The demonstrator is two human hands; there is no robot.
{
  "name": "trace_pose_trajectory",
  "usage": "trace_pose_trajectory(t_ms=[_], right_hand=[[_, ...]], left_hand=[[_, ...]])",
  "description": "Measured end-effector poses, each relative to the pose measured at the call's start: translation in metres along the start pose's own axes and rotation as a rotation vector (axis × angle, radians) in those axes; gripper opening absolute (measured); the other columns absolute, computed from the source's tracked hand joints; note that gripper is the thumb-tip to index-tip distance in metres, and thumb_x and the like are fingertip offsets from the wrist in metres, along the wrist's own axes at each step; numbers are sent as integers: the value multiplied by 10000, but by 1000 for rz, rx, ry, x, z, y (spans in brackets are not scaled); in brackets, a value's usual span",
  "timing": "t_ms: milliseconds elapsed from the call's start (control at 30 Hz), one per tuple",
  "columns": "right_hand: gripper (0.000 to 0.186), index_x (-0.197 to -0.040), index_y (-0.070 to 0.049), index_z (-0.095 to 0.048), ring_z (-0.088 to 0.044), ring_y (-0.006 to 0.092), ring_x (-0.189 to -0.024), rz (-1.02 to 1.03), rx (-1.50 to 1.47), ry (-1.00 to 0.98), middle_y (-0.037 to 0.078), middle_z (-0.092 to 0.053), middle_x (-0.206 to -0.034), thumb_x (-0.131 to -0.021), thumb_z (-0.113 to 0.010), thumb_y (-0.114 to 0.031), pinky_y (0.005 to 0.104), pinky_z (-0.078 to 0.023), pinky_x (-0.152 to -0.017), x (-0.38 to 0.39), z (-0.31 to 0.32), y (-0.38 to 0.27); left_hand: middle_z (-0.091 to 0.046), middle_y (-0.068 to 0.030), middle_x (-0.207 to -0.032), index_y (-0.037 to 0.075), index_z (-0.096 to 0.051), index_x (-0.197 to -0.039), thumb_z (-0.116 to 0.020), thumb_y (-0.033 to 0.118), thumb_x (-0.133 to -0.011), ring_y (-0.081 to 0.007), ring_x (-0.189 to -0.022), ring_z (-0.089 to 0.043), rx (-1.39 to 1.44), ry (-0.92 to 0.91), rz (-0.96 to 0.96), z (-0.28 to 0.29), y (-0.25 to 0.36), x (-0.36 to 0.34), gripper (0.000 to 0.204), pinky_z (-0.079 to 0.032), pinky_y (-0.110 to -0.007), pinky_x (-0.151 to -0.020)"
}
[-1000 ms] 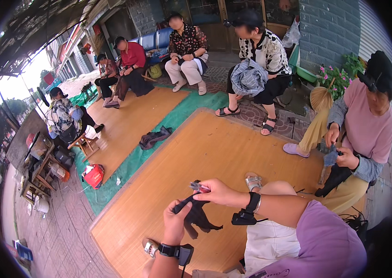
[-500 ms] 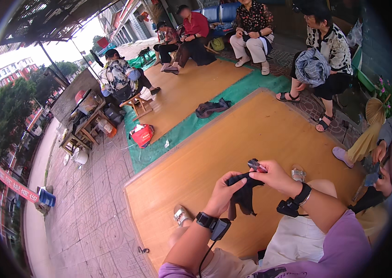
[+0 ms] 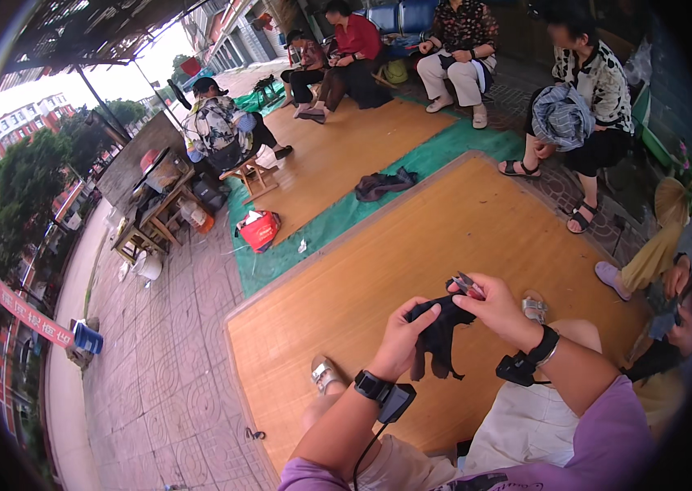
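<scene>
A piece of dark cloth (image 3: 439, 350) hangs between my hands over my lap, its lower edge uneven and ragged. My left hand (image 3: 397, 337) is closed on its left side, with the thumb on top and the cloth pinched beneath. My right hand (image 3: 494, 311) has small thread snips (image 3: 467, 285) with red on the handle in its grip, the pointed blades sticking up past the fingers. The same hand's thumb and fingertips touch the upper right edge of the cloth. The fingers under the cloth are hidden.
Wooden boards (image 3: 338, 327) lie before me, with a green mat (image 3: 301, 260) beyond. On it are a red bag (image 3: 258, 231) and a crumpled dark cloth (image 3: 385, 184). Several people sit around; one at my right holds a greyish cloth (image 3: 663, 321). A worn wooden table (image 3: 162, 214) stands far left.
The snips have turned in my right hand, so the blades now show more clearly. Both hands and the cloth sit slightly further right in view, as does the whole scene.
</scene>
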State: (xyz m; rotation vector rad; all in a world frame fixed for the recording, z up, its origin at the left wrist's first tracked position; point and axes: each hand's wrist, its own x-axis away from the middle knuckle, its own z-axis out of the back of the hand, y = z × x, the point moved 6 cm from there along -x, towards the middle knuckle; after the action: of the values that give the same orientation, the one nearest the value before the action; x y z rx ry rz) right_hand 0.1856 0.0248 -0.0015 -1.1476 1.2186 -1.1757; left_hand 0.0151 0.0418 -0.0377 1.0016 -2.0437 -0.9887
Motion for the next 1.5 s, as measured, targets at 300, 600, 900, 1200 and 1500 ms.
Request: trace_pose_trajectory(t_ms=[300,600,900,1200,1500], right_hand=[[123,-963,-19,-609,-492,29,-623,-119,-24,-159,-33,-559,-699,-987,-568,-132,210,-400,-563,15,-11,0],[184,-895,-13,-596,-510,50,-505,-148,-11,-204,3,-577,-594,-1003,-532,-147,224,-395,-471,12,-21,-11],[200,-870,-7,-601,-498,54,-493,-172,-23,-223,3,-559,-564,-1001,-538,-145,243,-377,-461,13,-26,1],[173,-869,-11,-609,-486,42,-525,-119,13,-122,-10,-526,-574,-986,-542,-120,245,-359,-486,10,-21,-6],[158,-887,-27,-623,-412,18,-555,-92,-83,-66,-56,-459,-612,-985,-544,-123,228,-310,-495,10,-17,-9]], left_hand=[[-681,-30,-906,52,-629,-1024,-669,154,-960,-116,-799,-653,159,153,-21,5,8,7,127,-531,-274,-709],[-673,-18,-897,57,-627,-1016,-661,153,-959,-102,-797,-634,157,171,-109,11,21,-3,118,-509,-264,-738],[-673,-22,-876,68,-613,-968,-667,160,-957,-100,-780,-634,118,162,-111,2,18,-1,107,-512,-262,-699],[-674,-18,-868,77,-612,-958,-667,174,-961,-87,-762,-628,94,140,-107,-8,18,0,111,-508,-248,-671],[-678,-21,-880,89,-601,-933,-648,184,-975,-89,-770,-629,161,148,-110,-13,20,0,114,-510,-253,-688]])
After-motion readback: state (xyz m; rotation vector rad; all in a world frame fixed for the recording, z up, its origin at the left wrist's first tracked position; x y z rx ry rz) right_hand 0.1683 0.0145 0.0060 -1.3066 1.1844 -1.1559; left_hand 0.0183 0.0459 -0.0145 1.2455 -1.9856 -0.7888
